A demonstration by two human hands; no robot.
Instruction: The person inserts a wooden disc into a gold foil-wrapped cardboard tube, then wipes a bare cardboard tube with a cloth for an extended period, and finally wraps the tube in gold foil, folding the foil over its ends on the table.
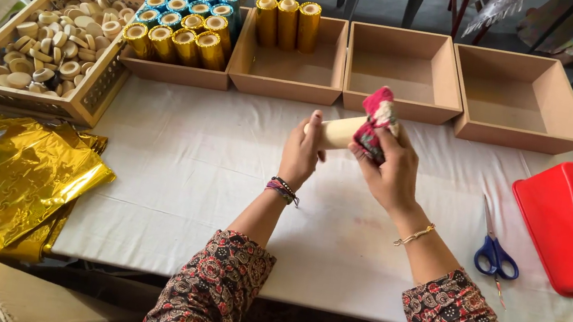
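Observation:
My left hand (300, 157) grips one end of a pale cream cylinder (340, 131) held above the white-covered table (188, 170). At the cylinder's other end my right hand (393, 172) pinches a piece of pink and red patterned cloth or wrap (374, 121) against it. Both forearms wear dark patterned sleeves, with a bead bracelet on the left wrist and a thin chain on the right.
Along the far edge stand wooden boxes: one (176, 72) full of gold and blue wrapped cylinders, one (286, 86) with three gold ones, two others (398, 108) (522, 134) bare inside. A crate of wooden discs (50, 38), gold foil sheets (14, 182), blue scissors (496, 254), a red tape dispenser (569, 223).

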